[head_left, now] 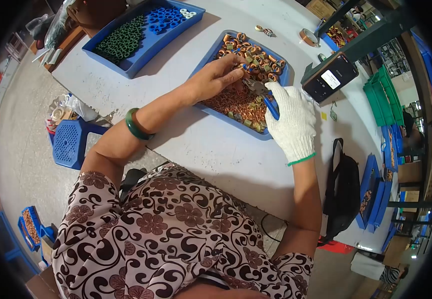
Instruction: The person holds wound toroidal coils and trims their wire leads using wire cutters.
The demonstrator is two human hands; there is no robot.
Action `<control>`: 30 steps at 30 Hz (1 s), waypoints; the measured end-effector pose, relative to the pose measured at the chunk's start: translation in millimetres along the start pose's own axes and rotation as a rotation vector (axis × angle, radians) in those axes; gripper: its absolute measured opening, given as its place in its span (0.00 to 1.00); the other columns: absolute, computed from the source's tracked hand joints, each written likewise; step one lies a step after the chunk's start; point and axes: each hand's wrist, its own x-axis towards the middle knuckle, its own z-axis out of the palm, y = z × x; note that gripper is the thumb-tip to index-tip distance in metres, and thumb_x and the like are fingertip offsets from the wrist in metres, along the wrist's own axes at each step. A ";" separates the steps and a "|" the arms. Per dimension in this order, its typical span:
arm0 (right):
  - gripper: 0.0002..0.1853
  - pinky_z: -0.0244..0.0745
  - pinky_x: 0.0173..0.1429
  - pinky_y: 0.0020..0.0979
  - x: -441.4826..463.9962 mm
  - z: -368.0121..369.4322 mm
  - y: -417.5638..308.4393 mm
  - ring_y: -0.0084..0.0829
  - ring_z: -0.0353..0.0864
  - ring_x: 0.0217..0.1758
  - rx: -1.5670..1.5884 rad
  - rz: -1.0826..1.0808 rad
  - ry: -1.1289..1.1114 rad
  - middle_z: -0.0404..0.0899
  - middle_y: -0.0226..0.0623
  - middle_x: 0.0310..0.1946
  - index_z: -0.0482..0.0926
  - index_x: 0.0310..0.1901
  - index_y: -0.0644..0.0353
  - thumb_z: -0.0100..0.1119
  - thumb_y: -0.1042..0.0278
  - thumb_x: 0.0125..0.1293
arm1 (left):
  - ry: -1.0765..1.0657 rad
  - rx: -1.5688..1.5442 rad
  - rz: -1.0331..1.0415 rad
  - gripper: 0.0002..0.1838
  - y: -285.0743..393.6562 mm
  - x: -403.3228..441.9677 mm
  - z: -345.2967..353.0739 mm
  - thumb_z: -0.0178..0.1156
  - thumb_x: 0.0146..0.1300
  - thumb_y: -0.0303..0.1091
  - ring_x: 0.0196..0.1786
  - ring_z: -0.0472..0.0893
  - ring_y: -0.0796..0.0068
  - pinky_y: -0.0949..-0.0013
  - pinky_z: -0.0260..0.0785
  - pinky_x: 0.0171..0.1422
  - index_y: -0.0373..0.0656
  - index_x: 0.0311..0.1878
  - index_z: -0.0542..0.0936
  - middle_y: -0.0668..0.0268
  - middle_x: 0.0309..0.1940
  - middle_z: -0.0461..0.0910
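My bare left hand [216, 79], below a green bangle [137, 124] on the wrist, is over the blue tray [203, 61]. Its thumb and fingertips are pinched on a small copper-wound coil with a blue part [246, 68]. In a white glove with a green cuff, my right hand [291, 117] grips blue-handled pliers [272, 104], their metal jaws close beside that coil. Finished-looking copper coils [261, 60] fill the tray's far part. Loose copper wire pieces [226, 102] lie in its near part, with some yellowish coils.
A blue tray [133, 70] of green, blue and white rings stands at the far left. Right of my tray are a phone [331, 77] on a stand, a tape roll [309, 37] and a black bag [343, 189]. A blue stool [70, 143] stands on the floor.
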 end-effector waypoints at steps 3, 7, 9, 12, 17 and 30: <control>0.28 0.72 0.58 0.50 -0.9 1.3 2.7 0.44 0.79 0.54 0.007 -0.055 0.043 0.76 0.37 0.46 0.76 0.60 0.44 0.70 0.65 0.56 | 0.035 -0.050 -0.003 0.22 3.2 1.1 0.2 0.50 0.81 0.44 0.48 0.83 0.76 0.68 0.74 0.59 0.40 0.68 0.68 0.61 0.50 0.84; 0.29 0.71 0.56 0.51 2.3 1.0 6.0 0.42 0.79 0.54 -0.069 0.003 -0.099 0.76 0.36 0.47 0.75 0.61 0.42 0.70 0.62 0.56 | 0.122 -0.180 0.024 0.23 1.8 0.6 1.8 0.52 0.80 0.44 0.47 0.83 0.75 0.67 0.73 0.59 0.36 0.67 0.69 0.61 0.47 0.85; 0.27 0.72 0.57 0.49 1.0 -6.9 -0.7 0.43 0.79 0.54 -0.053 -0.029 -0.052 0.77 0.36 0.46 0.77 0.60 0.43 0.69 0.64 0.56 | 0.142 -0.187 0.024 0.23 1.7 2.6 1.0 0.53 0.79 0.43 0.47 0.84 0.75 0.68 0.74 0.59 0.36 0.67 0.69 0.61 0.48 0.85; 0.27 0.74 0.57 0.48 3.8 -17.4 -9.8 0.44 0.79 0.53 -0.048 -0.034 -0.039 0.77 0.36 0.45 0.77 0.59 0.43 0.70 0.65 0.56 | 0.144 -0.235 0.015 0.21 -6.6 3.7 6.2 0.54 0.79 0.41 0.48 0.83 0.74 0.67 0.74 0.60 0.38 0.66 0.69 0.60 0.48 0.83; 0.30 0.71 0.58 0.49 2.4 -12.4 -2.9 0.44 0.78 0.54 -0.065 -0.009 -0.066 0.77 0.36 0.46 0.75 0.60 0.44 0.72 0.63 0.53 | 0.147 -0.291 0.001 0.19 -1.7 1.7 5.6 0.54 0.79 0.39 0.49 0.83 0.72 0.66 0.74 0.62 0.40 0.66 0.69 0.59 0.52 0.81; 0.30 0.72 0.61 0.48 -0.1 -5.1 -2.6 0.46 0.77 0.57 0.058 -0.006 0.088 0.76 0.38 0.51 0.75 0.63 0.43 0.69 0.65 0.57 | -0.092 -0.612 -0.256 0.22 25.3 -2.2 -1.7 0.45 0.82 0.50 0.45 0.84 0.71 0.69 0.76 0.52 0.38 0.59 0.70 0.57 0.48 0.83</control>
